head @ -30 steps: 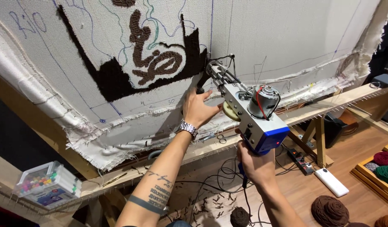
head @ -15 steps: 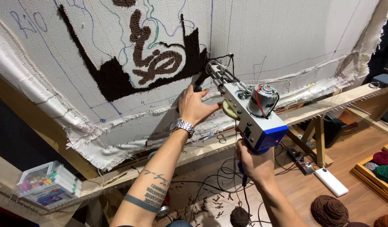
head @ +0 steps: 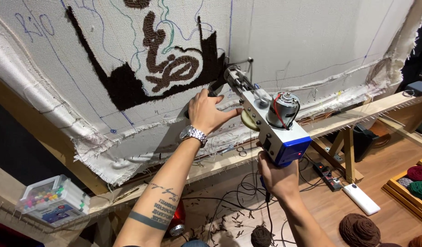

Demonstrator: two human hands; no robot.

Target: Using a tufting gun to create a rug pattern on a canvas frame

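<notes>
Silver wristwatch (head: 193, 134), apparently tattooed left forearm (head: 160, 208), bare arms.

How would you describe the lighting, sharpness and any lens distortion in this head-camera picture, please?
Head view: even, soft light with no glare; the tufting gun and both hands, left hand and right hand, are sharp; the wooden frame bows and the canvas tilts, a wide-angle effect; the left edge falls dark.
</notes>
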